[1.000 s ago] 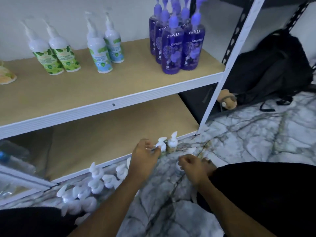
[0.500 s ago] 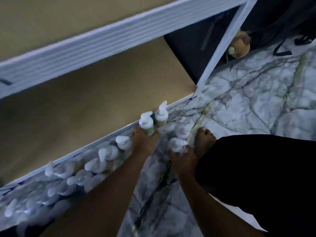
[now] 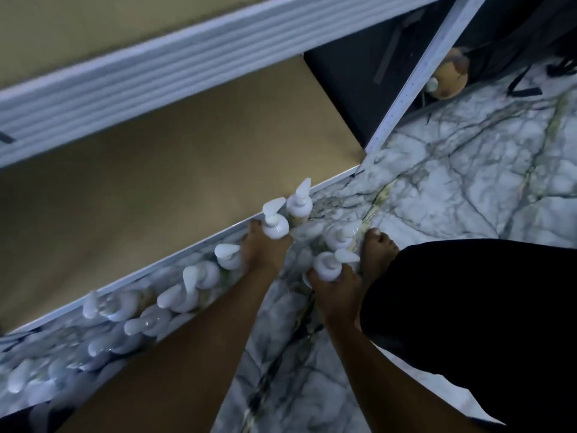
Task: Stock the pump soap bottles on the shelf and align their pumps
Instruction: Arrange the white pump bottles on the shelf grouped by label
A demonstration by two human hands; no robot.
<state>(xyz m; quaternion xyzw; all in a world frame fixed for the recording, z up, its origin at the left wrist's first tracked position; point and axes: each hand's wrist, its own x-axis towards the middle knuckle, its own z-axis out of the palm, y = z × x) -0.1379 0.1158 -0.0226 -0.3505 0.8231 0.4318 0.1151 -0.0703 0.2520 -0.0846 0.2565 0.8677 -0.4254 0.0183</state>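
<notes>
Leftmost pump bottles [image 3: 19, 381] are blurred, bodies hidden below pumps.

Glossy plastic on polished stone, beside matt board.
The pump soap bottles [image 3: 274, 228] along the floor's shelf-side edge are smooth white plastic with a soft sheen. The floor [image 3: 468, 182] looks like polished, veined marble. The shelf board [image 3: 156, 182] is matt tan, wood-like; its rail [image 3: 125, 76] looks like ribbed, white-painted metal. The trouser cloth [image 3: 468, 323] is matt black.
</notes>
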